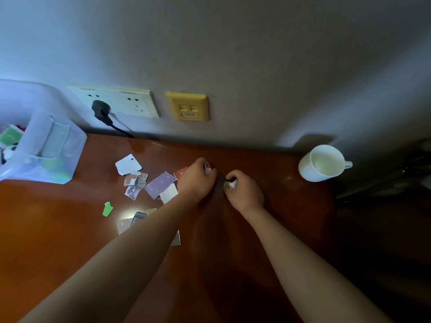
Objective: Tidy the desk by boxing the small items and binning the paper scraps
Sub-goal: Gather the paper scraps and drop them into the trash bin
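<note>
Fingers of left hand [197,177] clench white crumpled paper scrap [207,169]; right hand [245,191] pinches white-green crumpled scrap [231,184]. Loose torn paper pieces [159,185] lie on brown wooden bench [58,229] left of left fingers, nearer that hand.

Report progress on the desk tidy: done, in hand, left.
Done: the clear plastic box holds several items. In hand: the left hand grips a white scrap, the right hand a green-white scrap. Left: loose pieces, among them a purple scrap, a green scrap and a white tag, lie on the desk; no bin is in view.
</note>
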Tool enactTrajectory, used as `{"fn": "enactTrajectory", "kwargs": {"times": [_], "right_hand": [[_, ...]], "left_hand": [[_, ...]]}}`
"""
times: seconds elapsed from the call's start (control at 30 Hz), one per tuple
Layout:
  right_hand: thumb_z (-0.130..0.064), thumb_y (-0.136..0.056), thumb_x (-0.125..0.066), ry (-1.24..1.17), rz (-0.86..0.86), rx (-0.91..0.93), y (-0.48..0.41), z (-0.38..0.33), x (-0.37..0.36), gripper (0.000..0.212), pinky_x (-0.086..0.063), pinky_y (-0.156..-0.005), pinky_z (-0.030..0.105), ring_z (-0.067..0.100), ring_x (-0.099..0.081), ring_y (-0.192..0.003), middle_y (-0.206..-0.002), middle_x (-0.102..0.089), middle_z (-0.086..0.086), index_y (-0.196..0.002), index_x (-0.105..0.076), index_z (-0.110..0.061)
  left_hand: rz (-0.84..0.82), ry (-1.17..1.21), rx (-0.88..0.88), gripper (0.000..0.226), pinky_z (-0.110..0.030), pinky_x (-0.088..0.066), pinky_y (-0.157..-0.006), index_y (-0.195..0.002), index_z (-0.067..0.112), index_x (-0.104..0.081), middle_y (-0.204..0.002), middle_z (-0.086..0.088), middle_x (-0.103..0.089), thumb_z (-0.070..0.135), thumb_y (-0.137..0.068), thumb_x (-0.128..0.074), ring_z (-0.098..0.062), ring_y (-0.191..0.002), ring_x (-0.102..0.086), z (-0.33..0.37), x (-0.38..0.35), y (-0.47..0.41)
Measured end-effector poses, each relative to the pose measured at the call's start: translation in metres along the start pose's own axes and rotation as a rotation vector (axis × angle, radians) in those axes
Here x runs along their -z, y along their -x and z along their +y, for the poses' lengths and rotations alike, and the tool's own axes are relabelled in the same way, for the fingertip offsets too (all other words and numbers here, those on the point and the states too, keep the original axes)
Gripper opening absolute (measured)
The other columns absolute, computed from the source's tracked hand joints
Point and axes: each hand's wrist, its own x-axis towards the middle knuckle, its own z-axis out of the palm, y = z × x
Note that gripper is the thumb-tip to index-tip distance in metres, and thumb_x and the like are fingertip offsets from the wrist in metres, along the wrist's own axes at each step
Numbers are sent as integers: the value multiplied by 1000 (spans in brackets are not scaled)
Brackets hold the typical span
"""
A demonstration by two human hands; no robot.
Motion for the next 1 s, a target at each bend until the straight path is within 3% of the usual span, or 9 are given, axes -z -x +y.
{"fn": "enactTrajectory", "kwargs": {"times": [0.13, 0.23, 0.33, 0.5, 0.63, 0.87, 1.0], "right_hand": [[-28, -90, -62, 84, -23, -33, -2, -4, 3, 2, -48, -70, 31, 27, -63, -94, -103, -67, 0, -89, -60, -27], [-26, -91, -61, 138, -85, -39, 1, -4, 7, 3, -44, -67, 29, 27, -62, -93, -102, -66, 1, -90, -59, -25], [-28, -94, -59, 162, -135, -27, 13, -1, 8, 7, -38, -65, 28, 23, -59, -88, -101, -63, 0, -91, -53, -26], [-33, -99, -50, 81, -169, 20, 52, -1, 17, 15, -37, -61, 31, 21, -54, -73, -80, -54, -2, -91, -44, -21], [-33, -101, -45, 22, -175, 64, 89, -7, 28, 17, -34, -54, 32, 19, -50, -65, -75, -50, -1, -91, -42, -19], [-14, -95, -48, -79, -186, 174, 146, -28, 24, 7, -40, -68, 33, 19, -52, -79, -84, -52, -1, -90, -45, -17], [-4, -92, -46, -98, -269, 278, 173, -53, -2, 18, -38, -75, 24, 21, -57, -95, -103, -62, 4, -97, -57, -17]], "left_hand": [[2, -2, -11, 18, -31, -37, -64, -87, 19, -47, -77, 0, -55, 34, -92, -56, -27, -82, -57, -1, 0, 3], [-9, -1, -21, 16, -31, -34, -63, -86, 19, -47, -77, 0, -55, 32, -91, -56, -28, -83, -57, 1, -1, 7], [-19, 0, -31, 17, -33, -42, -66, -88, 18, -49, -80, -1, -57, 34, -90, -56, -29, -84, -59, 1, 0, 14], [-7, -20, -29, 19, -32, -39, -64, -85, 21, -47, -79, 0, -56, 37, -90, -55, -29, -82, -60, -5, 7, 44], [33, -8, -43, 21, -33, -43, -67, -87, 19, -50, -81, -1, -60, 39, -91, -52, -27, -82, -60, -5, 18, 82], [142, 26, 5, 21, -37, -52, -73, -95, 21, -53, -88, 1, -61, 42, -93, -49, -22, -84, -62, -25, 46, 159], [241, 49, 110, 18, -33, -43, -67, -87, 23, -50, -83, 3, -59, 41, -90, -51, -25, -86, -61, -60, 69, 204]]}}
